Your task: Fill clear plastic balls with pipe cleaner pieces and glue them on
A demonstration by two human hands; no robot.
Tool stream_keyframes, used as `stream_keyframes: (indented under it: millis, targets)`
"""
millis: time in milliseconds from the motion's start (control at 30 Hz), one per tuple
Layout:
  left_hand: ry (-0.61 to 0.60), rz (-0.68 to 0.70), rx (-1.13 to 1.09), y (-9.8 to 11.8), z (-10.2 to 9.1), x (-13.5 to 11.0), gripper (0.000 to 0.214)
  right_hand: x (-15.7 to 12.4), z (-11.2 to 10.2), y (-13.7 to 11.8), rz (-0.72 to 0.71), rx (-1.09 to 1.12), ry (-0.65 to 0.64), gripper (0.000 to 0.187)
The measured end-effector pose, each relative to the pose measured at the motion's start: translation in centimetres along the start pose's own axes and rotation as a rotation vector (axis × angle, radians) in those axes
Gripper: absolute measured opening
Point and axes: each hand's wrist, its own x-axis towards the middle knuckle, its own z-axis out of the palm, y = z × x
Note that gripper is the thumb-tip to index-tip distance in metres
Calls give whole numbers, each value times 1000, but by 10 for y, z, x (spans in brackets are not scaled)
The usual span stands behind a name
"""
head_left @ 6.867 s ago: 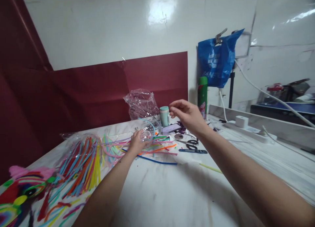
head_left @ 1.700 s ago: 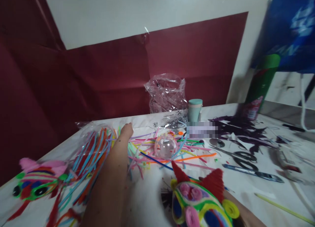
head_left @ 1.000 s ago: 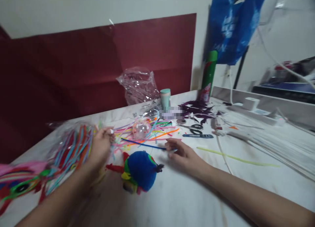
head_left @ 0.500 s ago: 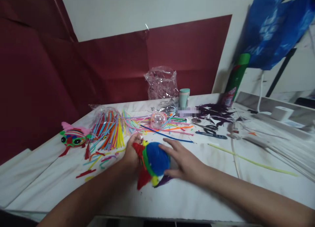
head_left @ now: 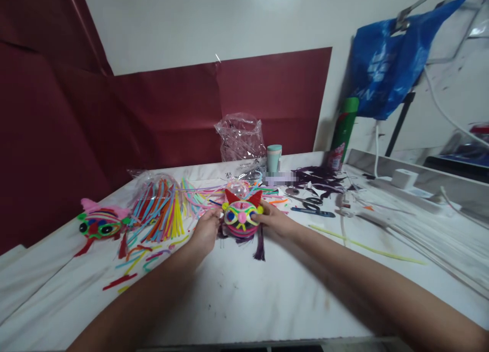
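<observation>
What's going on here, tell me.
A person has both hands at a colourful figure with red ears, its face turned toward the camera. The right hand holds one side; the left hand is at the other, its grip unclear. A pink-eared figure sits to the left, near a bundle of fuzzy sticks. Scissors and a blue cutter lie to the right.

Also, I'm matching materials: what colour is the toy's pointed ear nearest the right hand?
Red. That pointed ear shows best in the current head view.
</observation>
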Motion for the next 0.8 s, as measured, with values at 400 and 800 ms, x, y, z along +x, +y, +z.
stream_keyframes:
  millis: [400, 800]
  targets:
    - [44, 257, 54, 22, -3, -28, 20, -2, -14, 5, -47, -140, 180, 48]
    - [-243, -15, -66, -4, 26, -48, 26, -52, 16, -8, -470, -604, 60, 14]
